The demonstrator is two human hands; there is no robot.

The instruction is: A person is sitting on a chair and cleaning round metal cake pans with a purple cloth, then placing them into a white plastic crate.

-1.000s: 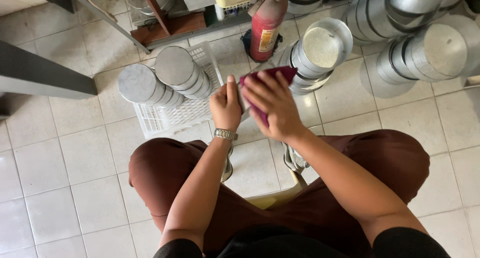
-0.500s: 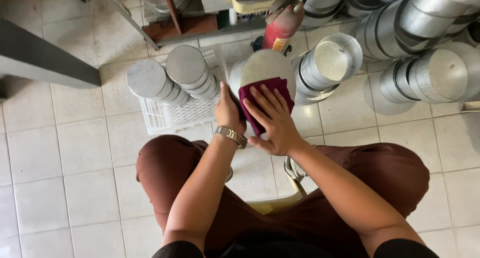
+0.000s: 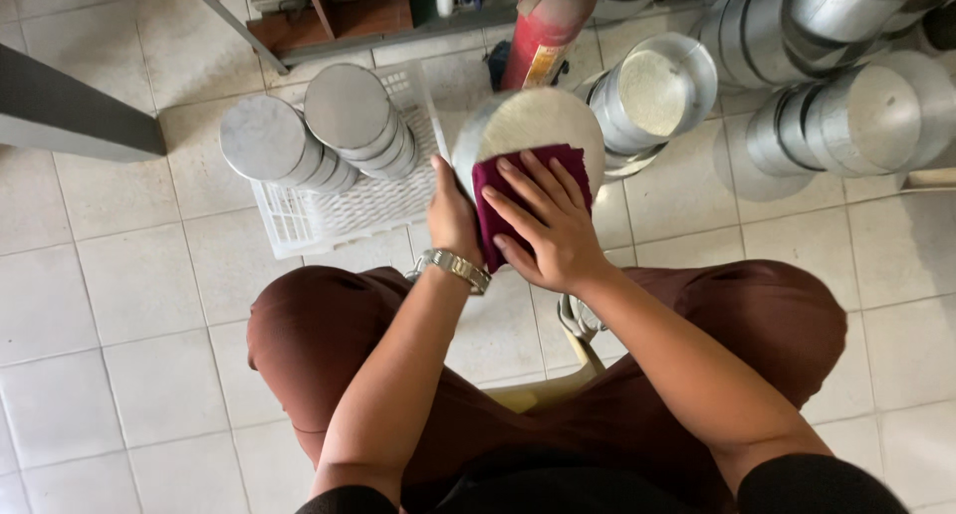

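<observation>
The basket (image 3: 339,210) sits on the floor (image 3: 110,305). Two pan stacks (image 3: 309,140) lie in it. Right of it, the hands (image 3: 503,225) hold a pan (image 3: 533,126); the extinguisher (image 3: 548,31) stands behind that.

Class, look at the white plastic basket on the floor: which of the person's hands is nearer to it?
Left. The left hand grips the edge of the round metal pan, right beside the white basket. The right hand presses a maroon cloth on the pan, farther from the basket.

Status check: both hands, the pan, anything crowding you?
Left hand grips the round metal pan at its edge. Right hand presses a maroon cloth flat on its base. White basket of pans left, red extinguisher ahead; neither touching.
</observation>
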